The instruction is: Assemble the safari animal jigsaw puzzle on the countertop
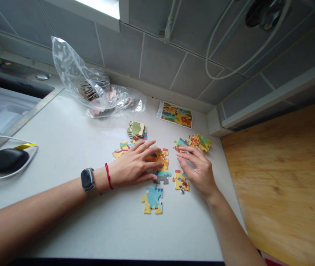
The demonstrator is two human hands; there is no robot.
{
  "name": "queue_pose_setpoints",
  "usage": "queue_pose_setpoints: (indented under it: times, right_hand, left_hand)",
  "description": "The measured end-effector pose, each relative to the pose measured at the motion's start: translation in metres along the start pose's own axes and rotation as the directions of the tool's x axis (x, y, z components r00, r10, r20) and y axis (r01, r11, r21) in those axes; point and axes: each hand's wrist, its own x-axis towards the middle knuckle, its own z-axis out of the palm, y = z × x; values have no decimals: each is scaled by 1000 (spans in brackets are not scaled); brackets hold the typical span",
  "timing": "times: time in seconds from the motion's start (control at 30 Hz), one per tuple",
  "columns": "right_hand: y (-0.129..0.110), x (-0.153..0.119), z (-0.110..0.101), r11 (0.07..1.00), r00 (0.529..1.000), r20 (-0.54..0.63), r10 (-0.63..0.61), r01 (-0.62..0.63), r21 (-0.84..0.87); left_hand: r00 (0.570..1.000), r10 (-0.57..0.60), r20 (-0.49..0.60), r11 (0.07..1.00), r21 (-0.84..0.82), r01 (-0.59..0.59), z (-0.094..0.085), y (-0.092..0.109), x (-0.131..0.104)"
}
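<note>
- while our left hand (139,162) lies palm down, fingers spread, over the joined puzzle pieces (163,174), it grips nothing; probably weight to stop them sliding or popping apart.
- our right hand (197,166) is loosely bent, thumb close to index, tips at the teal-and-grey piece (184,141). can't tell if it pinches anything.
- just beside the right thumb, nearer us: a yellow piece (181,180), lying flat. nearer us than the left hand: the blue-animal piece (154,197), apart from the joined ones. both likely parked within short reach.
- past the left fingers: a short stack (136,129). past the right knuckles: a loose pile (200,142). we'd guess split that way so each hand has supply.
- beyond both hands: a picture card (175,114), face up, likely there for reference.
- farther out, past the left hand: a clear plastic bag (99,88) with more pieces inside.
- text: the card has a white strip with a small mark, too small for us to read. bag print illegible. no brand readable on the watch (87,179) at our left wrist.
</note>
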Motion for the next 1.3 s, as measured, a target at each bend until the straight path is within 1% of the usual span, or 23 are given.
queue_pose_setpoints:
  times: [0.1,0.17,0.23,0.27,0.33,0.37,0.43,0.53,0.67,0.83,1.07,1.17,1.3]
  right_hand:
    - [0,0,0,1000,1000,-7,13,-13,4]
    - [-1,0,-1,1000,999,32,16,-16,6]
    - [-5,-1,-2,1000,989,148,17,-19,13]
    - [-7,-2,-3,1000,973,229,19,-23,14]
    - [-13,-3,-3,999,925,379,36,-38,-4]
    - [-15,-3,-3,999,903,428,52,-47,-23]
    - [-19,-3,-1,997,880,468,78,-59,-55]
    - [-20,-3,0,996,877,473,84,-70,-49]
    - [-20,-4,2,996,879,468,90,-91,-22]
    - [-22,-4,1,993,868,484,111,-114,-24]
    - [-23,-3,1,990,855,500,135,-140,-28]
    - [-23,-3,1,990,855,502,130,-138,-21]
    - [-22,-4,1,991,859,497,122,-132,-13]
  left_hand:
    - [1000,2,-10,1000,-7,-2,1,0,0]
    - [1000,4,-20,1000,-17,-5,1,-1,1]
    - [999,-6,-47,999,-44,4,0,-2,3]
    - [998,-18,-65,998,-62,14,0,-2,4]
    - [995,-46,-94,995,-94,37,-2,-3,5]
    - [994,-52,-100,994,-100,42,-3,-3,5]
    - [994,-42,-101,995,-90,33,-4,-5,5]
    - [996,-1,-91,998,-57,-5,-4,-6,3]
    - [996,19,-89,999,-33,-22,-4,-7,3]
    - [996,24,-86,999,-21,-26,-5,-7,4]
    - [998,30,-53,999,-24,-31,-5,-6,4]
    - [998,33,-46,999,-11,-33,-6,-6,4]
    - [998,27,-62,999,-21,-28,-7,-4,5]
